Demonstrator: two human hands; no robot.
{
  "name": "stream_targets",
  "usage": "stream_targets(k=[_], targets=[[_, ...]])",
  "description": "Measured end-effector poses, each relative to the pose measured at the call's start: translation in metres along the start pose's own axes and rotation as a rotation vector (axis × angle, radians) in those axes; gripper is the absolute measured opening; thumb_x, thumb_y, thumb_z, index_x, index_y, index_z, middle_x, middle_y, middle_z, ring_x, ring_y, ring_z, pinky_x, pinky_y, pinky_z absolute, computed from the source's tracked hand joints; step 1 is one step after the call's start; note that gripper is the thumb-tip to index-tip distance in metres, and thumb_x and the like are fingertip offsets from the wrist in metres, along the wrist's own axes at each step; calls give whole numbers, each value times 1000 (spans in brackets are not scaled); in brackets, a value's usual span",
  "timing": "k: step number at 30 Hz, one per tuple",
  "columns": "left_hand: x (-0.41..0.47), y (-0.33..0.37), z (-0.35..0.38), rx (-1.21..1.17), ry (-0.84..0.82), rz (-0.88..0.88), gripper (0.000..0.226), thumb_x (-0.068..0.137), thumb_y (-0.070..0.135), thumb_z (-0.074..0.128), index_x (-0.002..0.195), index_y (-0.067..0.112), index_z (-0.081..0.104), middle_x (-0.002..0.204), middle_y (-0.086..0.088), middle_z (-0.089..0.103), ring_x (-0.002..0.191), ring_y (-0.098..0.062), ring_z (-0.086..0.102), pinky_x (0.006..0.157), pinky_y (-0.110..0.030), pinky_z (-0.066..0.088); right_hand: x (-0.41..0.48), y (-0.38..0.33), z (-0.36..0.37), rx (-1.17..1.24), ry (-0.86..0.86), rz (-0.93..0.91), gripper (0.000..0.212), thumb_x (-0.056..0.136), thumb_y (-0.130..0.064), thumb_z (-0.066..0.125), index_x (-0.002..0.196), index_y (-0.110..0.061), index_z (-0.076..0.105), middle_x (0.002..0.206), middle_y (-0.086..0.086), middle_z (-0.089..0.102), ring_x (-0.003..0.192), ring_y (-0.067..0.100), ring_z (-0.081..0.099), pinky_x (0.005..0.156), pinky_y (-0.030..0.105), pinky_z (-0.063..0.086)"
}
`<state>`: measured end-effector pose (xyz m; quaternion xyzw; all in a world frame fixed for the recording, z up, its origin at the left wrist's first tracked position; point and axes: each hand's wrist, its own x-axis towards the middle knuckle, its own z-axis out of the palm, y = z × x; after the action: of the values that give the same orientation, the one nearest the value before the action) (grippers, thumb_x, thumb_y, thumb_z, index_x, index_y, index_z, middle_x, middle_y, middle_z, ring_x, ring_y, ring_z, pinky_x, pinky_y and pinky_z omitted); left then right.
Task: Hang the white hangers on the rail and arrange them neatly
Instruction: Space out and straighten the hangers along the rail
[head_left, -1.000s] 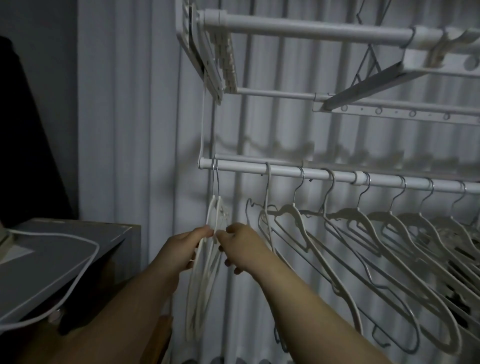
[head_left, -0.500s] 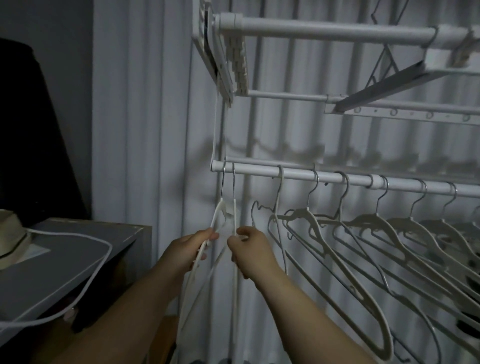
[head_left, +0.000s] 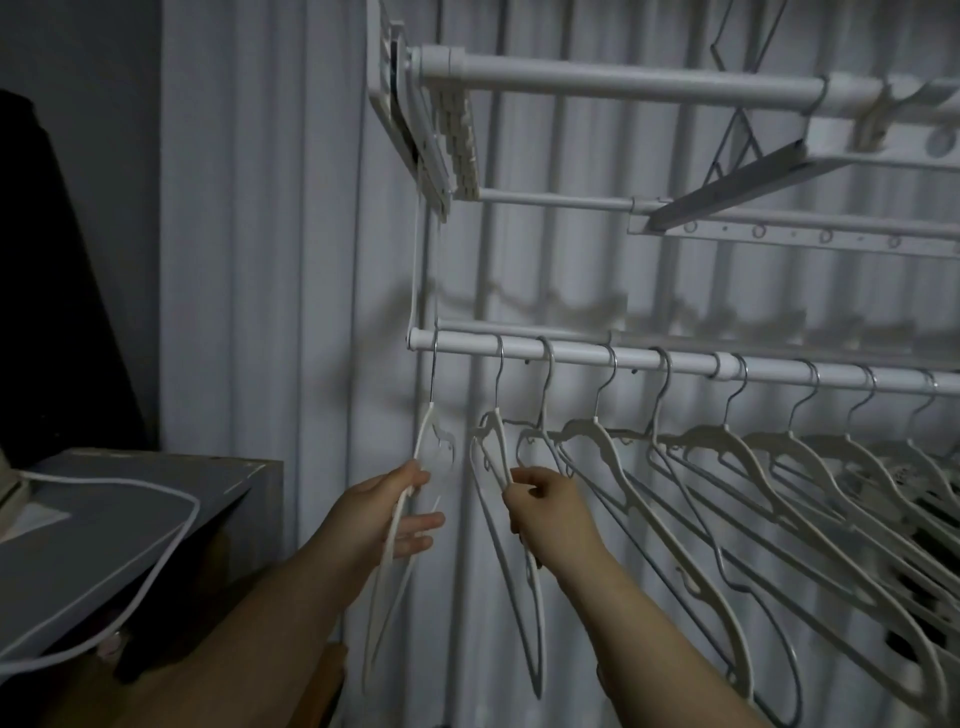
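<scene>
Head view: the end hanger (head_left: 423, 439) hangs at the very left tip of the rail (head_left: 571, 354), so I think a pull leftward could slip its hook off. It is thin and white, with a metal hook, turned edge-on. The left hand (head_left: 395, 512) pinches its arm. The right hand (head_left: 545, 514), held apart, pinches the second hanger (head_left: 493, 441). The other hangers (head_left: 727, 447) crowd rightward.

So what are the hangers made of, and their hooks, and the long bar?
The leftmost hanger looks like thin white plastic, matte, moulded with little notches. Its hook seems to be metal wire: grey and glinting. The rail is probably a metal tube coated white, smooth with a soft sheen, though plastic can't be ruled out.
</scene>
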<state>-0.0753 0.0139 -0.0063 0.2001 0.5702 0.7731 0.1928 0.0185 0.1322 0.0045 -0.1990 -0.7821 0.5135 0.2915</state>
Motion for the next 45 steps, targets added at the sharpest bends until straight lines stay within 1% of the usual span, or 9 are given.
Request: stream_targets(k=[6, 9, 13, 20, 29, 33, 37, 41, 45], targets=[[1, -1, 1, -5, 26, 3, 26, 96, 30, 40, 103, 8, 53, 115, -5, 49, 72, -19, 60, 43, -19, 52, 0, 1, -2, 4, 16, -16, 35, 88, -9, 46, 122, -6, 53, 55, -1, 48, 38, 5, 42, 39, 20, 33], [1, -2, 1, -12, 22, -4, 25, 95, 28, 41, 97, 8, 56, 102, -4, 55, 74, -18, 59, 45, -18, 52, 1, 3, -1, -6, 7, -17, 37, 88, -9, 45, 124, -6, 51, 57, -1, 48, 25, 0, 40, 31, 12, 30], [1, -2, -1, -11, 24, -4, 24, 95, 27, 41, 100, 7, 55, 84, 3, 55, 74, -17, 58, 47, -18, 53, 3, 3, 5, -51, 2, -48, 38, 89, -12, 46, 126, -7, 51, 59, -4, 48, 32, 1, 44, 37, 10, 31], [0, -1, -2, 4, 23, 12, 23, 96, 26, 40, 102, 8, 53, 102, -4, 52, 76, -18, 57, 56, -24, 52, 5, 3, 12, -86, -13, -62, 42, 89, -13, 48, 130, -8, 47, 57, -3, 49, 23, -2, 41, 30, 6, 28], [0, -1, -3, 6, 41, 29, 24, 95, 28, 43, 79, 18, 57, 86, 4, 56, 75, -16, 59, 46, -16, 52, 5, -2, 15, -39, -37, -49, 41, 89, -11, 47, 130, -7, 49, 56, 1, 47, 21, 0, 39, 27, 10, 28], [0, 0, -1, 10, 50, 39, 25, 95, 25, 42, 78, 17, 58, 87, 5, 55, 74, -17, 59, 57, -25, 51, 5, -3, 14, -28, -41, -47, 39, 90, -9, 44, 129, -6, 48, 56, 1, 47, 22, -1, 39, 27, 9, 28], [0, -1, 1, 25, 53, 34, 24, 95, 24, 43, 78, 15, 59, 87, 3, 55, 74, -18, 59, 50, -22, 53, 4, -2, 10, -49, -50, -63, 39, 91, -10, 44, 130, -7, 47, 57, 0, 48, 22, -1, 39, 28, 8, 28], [1, 0, 4, 22, 54, 10, 23, 94, 22, 45, 77, 14, 59, 84, 0, 56, 75, -19, 58, 66, -30, 48, 5, -1, 8, -74, -53, -70, 39, 90, -10, 44, 129, -7, 47, 58, 0, 49, 23, -2, 40, 28, 8, 30], [2, -2, 4, 58, 71, -1, 18, 94, 24, 46, 88, 13, 59, 86, 2, 55, 74, -17, 59, 52, -25, 53, 9, 4, 8, -76, -54, -73, 38, 90, -15, 47, 127, -7, 49, 61, 0, 53, 33, 2, 46, 32, 10, 36]])
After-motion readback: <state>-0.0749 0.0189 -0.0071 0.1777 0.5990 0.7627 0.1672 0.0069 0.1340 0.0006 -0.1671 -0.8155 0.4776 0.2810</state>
